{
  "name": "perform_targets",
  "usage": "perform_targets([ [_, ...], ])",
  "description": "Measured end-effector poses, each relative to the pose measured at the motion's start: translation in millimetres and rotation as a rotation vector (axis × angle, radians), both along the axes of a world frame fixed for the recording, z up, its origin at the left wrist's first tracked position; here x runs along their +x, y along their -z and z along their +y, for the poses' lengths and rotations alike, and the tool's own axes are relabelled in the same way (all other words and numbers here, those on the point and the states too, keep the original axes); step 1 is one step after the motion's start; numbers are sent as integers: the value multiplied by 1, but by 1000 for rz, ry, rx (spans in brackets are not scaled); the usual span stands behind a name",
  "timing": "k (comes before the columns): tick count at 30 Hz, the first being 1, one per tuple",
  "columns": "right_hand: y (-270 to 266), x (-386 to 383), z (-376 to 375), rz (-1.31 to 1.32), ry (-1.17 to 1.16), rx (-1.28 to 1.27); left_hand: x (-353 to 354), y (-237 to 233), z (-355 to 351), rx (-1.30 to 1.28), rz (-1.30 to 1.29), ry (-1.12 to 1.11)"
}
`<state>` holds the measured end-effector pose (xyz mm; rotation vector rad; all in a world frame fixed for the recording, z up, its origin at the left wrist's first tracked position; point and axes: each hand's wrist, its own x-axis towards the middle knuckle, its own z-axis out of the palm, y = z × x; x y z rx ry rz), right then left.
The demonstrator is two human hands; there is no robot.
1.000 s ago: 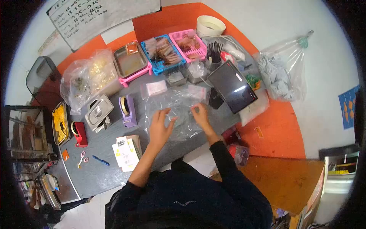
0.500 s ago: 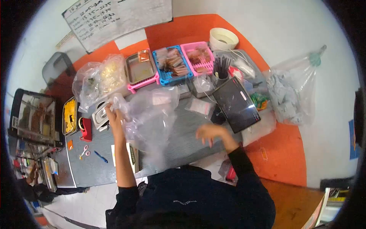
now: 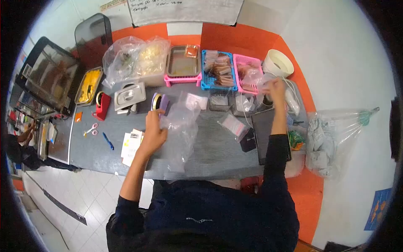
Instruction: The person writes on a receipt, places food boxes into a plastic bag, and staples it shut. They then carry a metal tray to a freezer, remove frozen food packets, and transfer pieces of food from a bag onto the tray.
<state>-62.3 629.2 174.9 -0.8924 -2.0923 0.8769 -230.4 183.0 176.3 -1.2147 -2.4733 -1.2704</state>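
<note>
My left hand point(image 3: 154, 133) is closed on the left edge of a clear plastic bag point(image 3: 182, 134) lying loosely on the grey table. Just behind its fingertips stands a purple tape dispenser point(image 3: 163, 102). My right hand point(image 3: 275, 93) reaches to the back right, fingers curled, beside the pink basket point(image 3: 238, 63) of wrapped packets. It partly covers a dark cup point(image 3: 263, 101); what the fingers hold, if anything, I cannot tell. Below that wrist lies a black tablet point(image 3: 268, 136). A small clear packet point(image 3: 233, 125) rests to its left.
Along the back stand a blue basket point(image 3: 218, 69) of packets, a steel tray point(image 3: 183, 66) and large clear bags point(image 3: 138, 61). At the left are a red tape dispenser point(image 3: 102, 106), scissors point(image 3: 91, 129) and a pen point(image 3: 108, 141). A full bag point(image 3: 325, 145) hangs at right. Another person point(image 3: 23, 147) is far left.
My right hand has moved from over the front of the table to the back right. My left hand has come lower on the bag, uncovering the purple tape dispenser. The camera view has shifted.
</note>
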Motion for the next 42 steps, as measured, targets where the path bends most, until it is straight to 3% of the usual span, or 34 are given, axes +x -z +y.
perform_targets([
  [1,-16,5,-1,182,-109,-151,5,-7,2,-65,177,68],
  [2,-27,12,-7,174,-115,-149,3,0,-1,-256,157,84],
  [4,-83,26,-70,585,-357,-528,-7,19,1,-374,247,98],
  [6,-94,39,-93,620,-393,-560,-11,18,8,-495,341,117],
  [8,-92,51,-123,654,-420,-598,-3,4,24,-527,84,110],
  [10,-84,51,-175,1006,-407,-572,-7,9,41,-430,-48,184],
  [11,-91,42,-224,1161,-151,-694,4,-7,48,-355,-274,199],
  [12,-66,38,-248,1095,-303,-566,15,-24,54,-274,-497,210],
  [13,-41,35,-272,1037,-451,-435,16,-11,61,-278,-501,201],
  [14,-45,28,-292,603,-498,307,14,11,69,-11,-294,374],
  [15,-25,11,-309,408,-469,427,12,22,71,256,-77,543],
  [16,7,-2,-312,171,-454,485,10,10,64,251,-74,545],
  [18,89,-5,-287,-495,-616,468,6,-21,42,42,-1116,473],
  [19,100,1,-279,-749,-638,529,0,-14,32,48,-1115,468],
  [20,109,9,-272,-1005,-655,583,-4,1,22,138,-1288,459],
  [21,120,13,-266,-1064,-617,562,-6,11,14,233,-1458,446],
  [22,122,17,-261,-1123,-578,541,-1,16,6,-14,-1186,384],
  [23,121,21,-249,-1142,-586,518,1,31,-3,-12,-1191,376],
  [25,103,26,-223,-1093,-696,483,1,62,-18,-247,-520,335],
  [26,93,27,-214,-1027,-802,473,10,49,-24,-307,-560,253],
  [28,33,26,-226,-651,-1020,150,25,54,-27,-285,-621,174],
  [29,14,26,-236,-656,-1033,153,30,57,-28,-266,-672,106],
  [31,-12,27,-270,-91,-600,251,36,75,-25,-285,-734,103],
  [32,-20,27,-289,-93,-610,253,45,81,-22,-200,-822,100],
  [34,-26,25,-327,62,-364,405,60,85,-20,-112,-952,127],
  [35,-19,22,-338,61,-369,403,67,112,-17,-110,-955,122],
  [36,-7,19,-346,48,-551,584,74,161,-11,165,-679,71],
  [37,8,17,-350,35,-732,764,76,149,-13,238,-842,84],
  [38,39,18,-341,36,-733,761,78,136,-15,315,-1003,82],
  [39,82,22,-321,-388,-768,725,71,112,-21,317,-1002,80],
  [40,113,26,-301,-813,-781,672,61,96,-29,353,-1279,120],
  [41,127,33,-282,-1087,-781,525,56,85,-36,388,-1557,160],
  [42,133,39,-266,-1355,-769,367,56,77,-41,313,-1569,185],
])
